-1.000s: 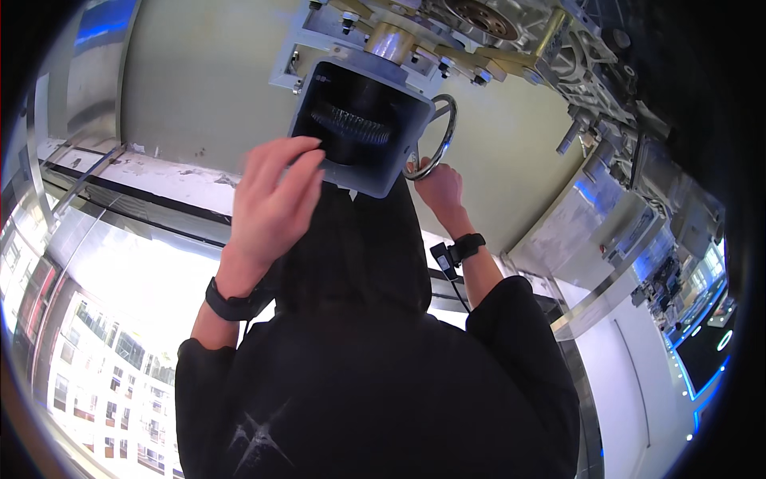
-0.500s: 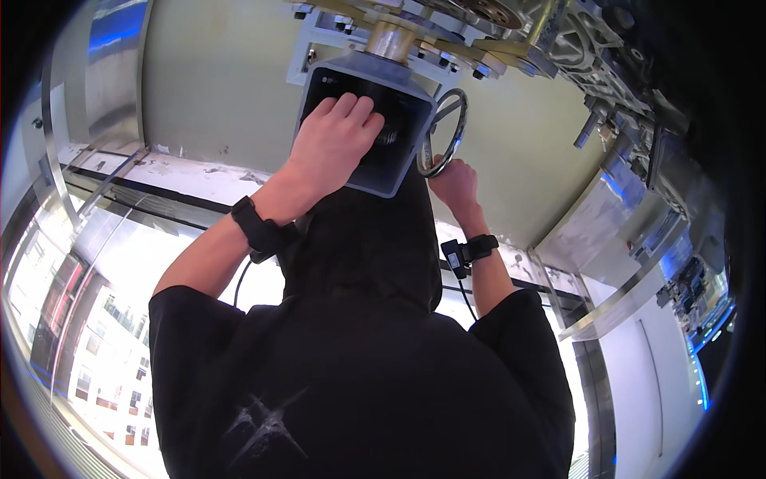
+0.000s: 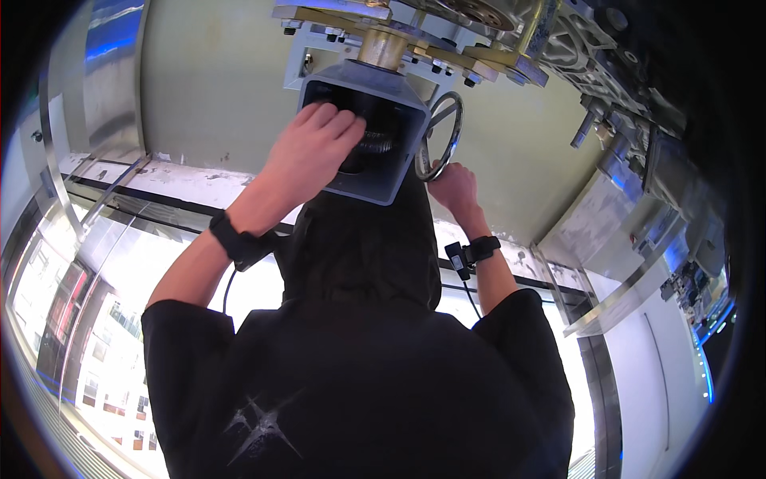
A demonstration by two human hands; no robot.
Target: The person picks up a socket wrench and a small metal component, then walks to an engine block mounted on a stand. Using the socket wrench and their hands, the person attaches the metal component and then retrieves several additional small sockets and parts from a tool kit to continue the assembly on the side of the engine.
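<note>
Gripping the lower rim of a shiny metal handwheel (image 3: 458, 137), the right hand (image 3: 455, 190) is closed in a fist just beside a grey box (image 3: 408, 152). The box sits in the upper middle of the view, its front uncovered and the wheel at its right side. Inside, in a dark hollow, the ridged edge of a toothed gear (image 3: 377, 145) shows. The left hand (image 3: 313, 152) is at the box's left part, fingers bent inward in front of the hollow and hiding some of the gear; with the fingertips out of sight, I cannot tell whether they touch or hold anything. A brass-coloured cylinder (image 3: 381, 49) joins the top of the box to yellowish plates (image 3: 331, 17) set with dark bolts, and a bulky grey metal assembly (image 3: 594, 68) fills the upper right. Each wrist wears a black band, the left one (image 3: 238, 239) and the right one (image 3: 481, 249), the latter beside a small black module (image 3: 456, 261) with a cable. Below the box are a black hood (image 3: 359, 247) and a black top (image 3: 367, 383) with a pale star-like print (image 3: 262, 429).
</note>
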